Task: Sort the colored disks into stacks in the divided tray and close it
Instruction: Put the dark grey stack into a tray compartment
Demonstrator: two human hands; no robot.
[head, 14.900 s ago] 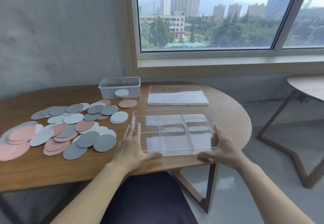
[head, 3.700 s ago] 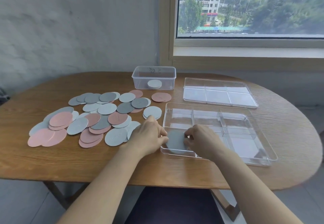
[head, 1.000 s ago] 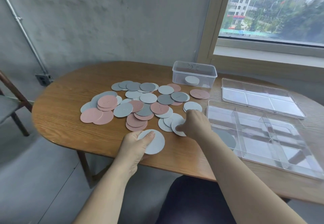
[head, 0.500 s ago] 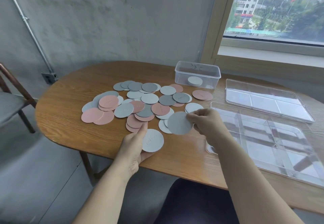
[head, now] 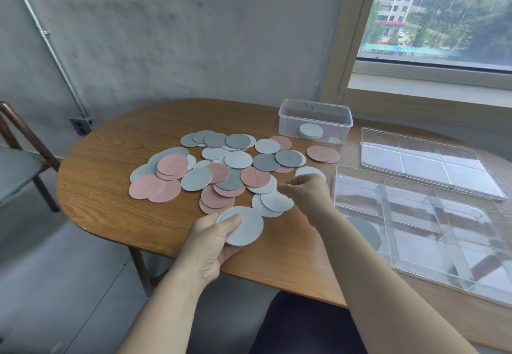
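1. Writing: a dark handwritten scrawl sits on the far wall of the small clear box [head: 341, 132]; I can't read it. Several disks carry faint stamped lettering, too small for me to make out.
2. Containers, three in all: one divided tray [head: 443, 256] at the near right of the table [head: 105, 165], one clear lid [head: 426, 165] lying flat just behind it, and the box further back.
3. One dark grey disk [head: 365, 233] lies flat in the tray's near-left compartment, partly hidden by my view of the right forearm.
4. One short stack of white disks [head: 310, 131] stands inside the box; I can't count its layers.
5. The loose pile [head: 238, 159] mixes pink, light grey and dark grey disks, overlapping too much for a true count. Two pink ones lie slightly apart, beside the box.
6. Left hand [head: 210, 245]: gripping one light grey disk [head: 245, 229] at the pile's near edge, thumb on top.
7. Right hand [head: 309, 194]: over the pile's right edge, fingers curled. I can't tell whether it pinches anything.
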